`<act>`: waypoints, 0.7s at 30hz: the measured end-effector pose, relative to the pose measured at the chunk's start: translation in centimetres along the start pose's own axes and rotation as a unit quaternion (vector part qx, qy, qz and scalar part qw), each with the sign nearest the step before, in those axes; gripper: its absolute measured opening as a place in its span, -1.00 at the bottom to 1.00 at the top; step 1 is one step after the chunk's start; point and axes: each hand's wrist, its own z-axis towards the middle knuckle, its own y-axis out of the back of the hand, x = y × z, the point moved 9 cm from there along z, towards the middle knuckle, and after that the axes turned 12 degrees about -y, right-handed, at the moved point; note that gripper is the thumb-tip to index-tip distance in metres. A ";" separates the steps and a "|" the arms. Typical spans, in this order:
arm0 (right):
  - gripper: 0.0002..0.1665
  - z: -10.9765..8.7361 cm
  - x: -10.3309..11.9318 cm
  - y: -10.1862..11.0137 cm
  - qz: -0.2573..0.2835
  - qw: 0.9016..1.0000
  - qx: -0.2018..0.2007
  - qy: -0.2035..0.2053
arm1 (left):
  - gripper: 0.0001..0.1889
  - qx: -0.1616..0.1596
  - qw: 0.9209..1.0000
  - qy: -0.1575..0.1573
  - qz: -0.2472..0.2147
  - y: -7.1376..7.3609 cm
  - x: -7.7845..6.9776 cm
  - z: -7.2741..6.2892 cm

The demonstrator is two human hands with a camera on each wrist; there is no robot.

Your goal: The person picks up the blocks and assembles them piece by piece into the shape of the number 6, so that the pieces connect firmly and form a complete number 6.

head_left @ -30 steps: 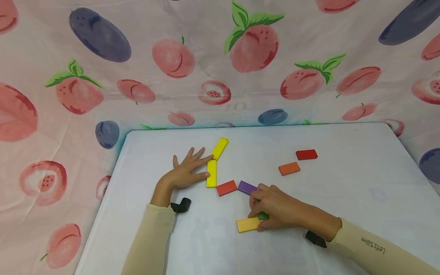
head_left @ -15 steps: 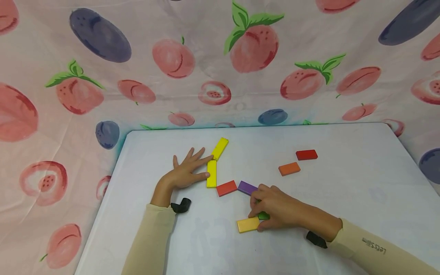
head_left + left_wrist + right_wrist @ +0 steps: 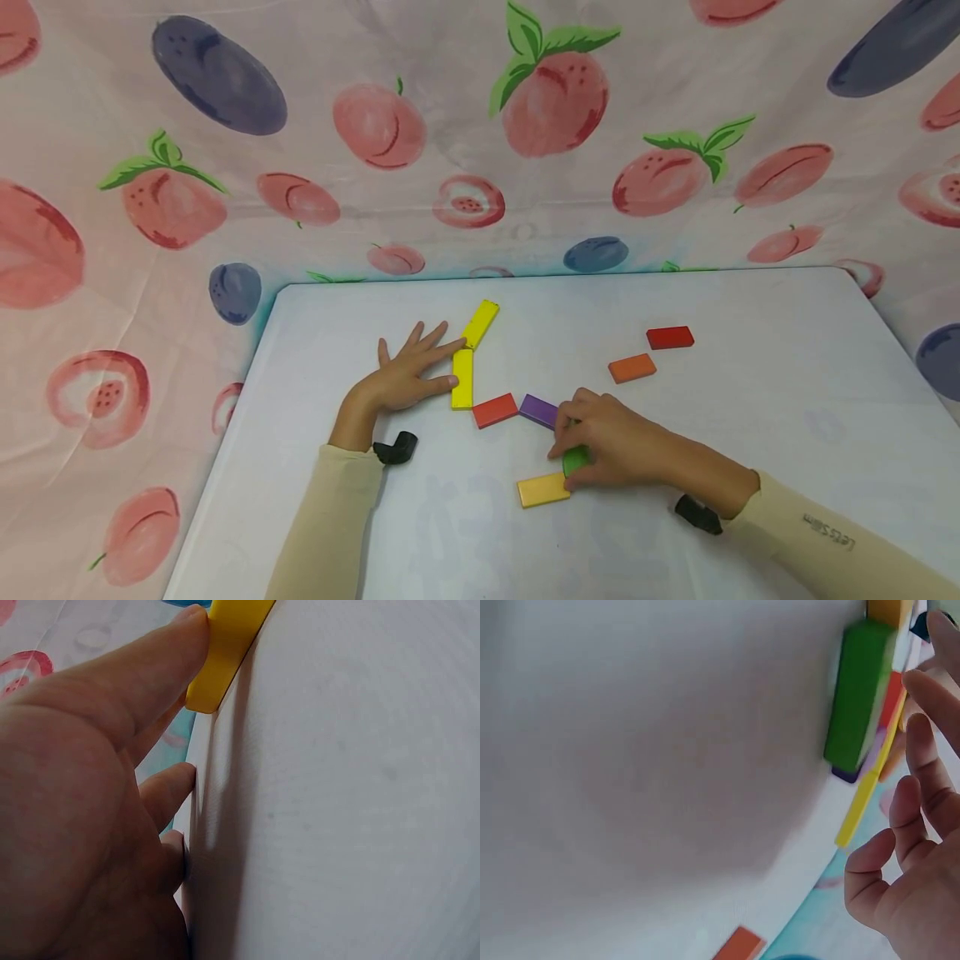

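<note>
In the head view, my left hand lies with spread fingers at two yellow blocks set end to end. Its thumb touches the near yellow block; its index fingertip reaches the far yellow block. The left wrist view shows the thumb against a yellow block. My right hand hovers over a green block, partly hiding it. In the right wrist view, a gap shows between the loosely bent fingers and the green block. The thumb sits near a light-yellow block.
A red block and a purple block continue the bent row from the yellow blocks towards the green one. An orange block and a dark red block lie apart at the right on the white table.
My right hand has lifted slightly and shifted right, uncovering more of the green block and the light-yellow block's end. The left hand stays still.
</note>
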 end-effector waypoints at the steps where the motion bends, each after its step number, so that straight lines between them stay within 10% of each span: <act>1: -0.62 0.0 -0.1 0.3 0.002 1.000 -0.008 0.002 | -0.29 0.000 1.000 -0.001 0.000 0.0 0.0 0.0; 21: -0.58 -0.1 -5.7 5.8 0.003 0.989 -0.130 -0.063 | -0.30 -0.003 1.000 -0.005 -0.009 0.2 -0.3 -0.1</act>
